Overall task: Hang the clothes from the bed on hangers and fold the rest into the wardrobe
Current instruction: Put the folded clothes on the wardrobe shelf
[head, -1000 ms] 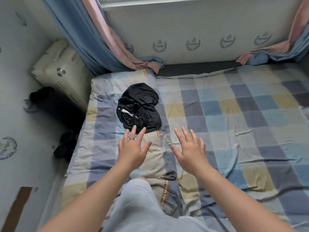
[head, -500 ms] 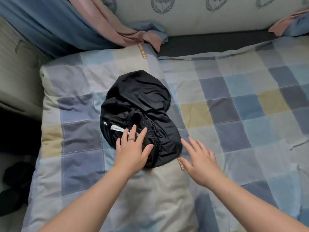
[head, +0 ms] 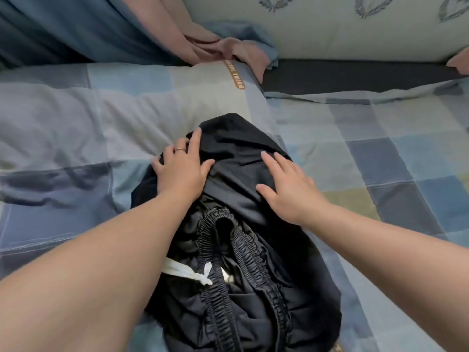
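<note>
the near end of the black garment [head: 243, 288] runs out of the bottom of the frame, and its bunched folds hide what kind of piece it is; only a gathered elastic waistband [head: 243, 247] and a white drawstring [head: 187, 271] show. the left hand [head: 181, 174], wearing a ring [head: 179, 149], lies on the garment's far left edge with the thumb spread; two fingertips are lost behind a fold, so i cannot tell whether it pinches the cloth. the right hand [head: 286, 189] rests flat on the fabric, fingers straight and slightly apart. the garment lies on a checked bed sheet [head: 380, 161], partly over a pillow [head: 76, 128]. pink and blue curtains [head: 193, 39] drape onto the bed's far edge below a patterned wall [head: 330, 34].
</note>
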The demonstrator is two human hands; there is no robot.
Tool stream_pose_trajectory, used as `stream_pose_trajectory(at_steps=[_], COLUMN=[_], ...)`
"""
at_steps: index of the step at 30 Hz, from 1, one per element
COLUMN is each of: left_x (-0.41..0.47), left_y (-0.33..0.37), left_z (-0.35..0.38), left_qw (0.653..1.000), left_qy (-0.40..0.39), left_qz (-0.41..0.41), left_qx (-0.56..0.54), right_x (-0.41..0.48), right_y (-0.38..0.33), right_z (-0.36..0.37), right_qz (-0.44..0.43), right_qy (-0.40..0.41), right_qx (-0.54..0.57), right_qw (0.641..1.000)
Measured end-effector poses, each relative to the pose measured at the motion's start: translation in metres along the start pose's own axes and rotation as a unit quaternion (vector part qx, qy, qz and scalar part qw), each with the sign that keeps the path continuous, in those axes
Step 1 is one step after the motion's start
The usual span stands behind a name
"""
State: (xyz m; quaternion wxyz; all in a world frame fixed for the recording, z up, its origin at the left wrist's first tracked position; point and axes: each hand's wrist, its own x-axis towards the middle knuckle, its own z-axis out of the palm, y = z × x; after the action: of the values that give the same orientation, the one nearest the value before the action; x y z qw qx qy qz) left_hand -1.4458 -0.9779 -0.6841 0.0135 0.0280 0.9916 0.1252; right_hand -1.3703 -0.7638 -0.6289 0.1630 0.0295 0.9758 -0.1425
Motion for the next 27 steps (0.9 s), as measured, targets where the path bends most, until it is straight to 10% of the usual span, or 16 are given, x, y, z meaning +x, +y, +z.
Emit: stream_pose_trajectory(at_steps=[15,27], left_x=[0.02,0.0], left_y=[-0.03,-0.029], left_z=[0.066,0.053], left_qw=[0.997,0.993], left_qy=[0.08,0.057], left_qz=[0.002,0.065], left_qx=[-0.004,0.083], right_x=[0.121,0.008], right_y=[-0.045,-0.018], right_z=[0.001,0.031], right_qz=[-0.075,-0.068], right_qy=[-0.007,0.046], right_qx=[-0.039,0.024], right_qw=[0.996,0.996])
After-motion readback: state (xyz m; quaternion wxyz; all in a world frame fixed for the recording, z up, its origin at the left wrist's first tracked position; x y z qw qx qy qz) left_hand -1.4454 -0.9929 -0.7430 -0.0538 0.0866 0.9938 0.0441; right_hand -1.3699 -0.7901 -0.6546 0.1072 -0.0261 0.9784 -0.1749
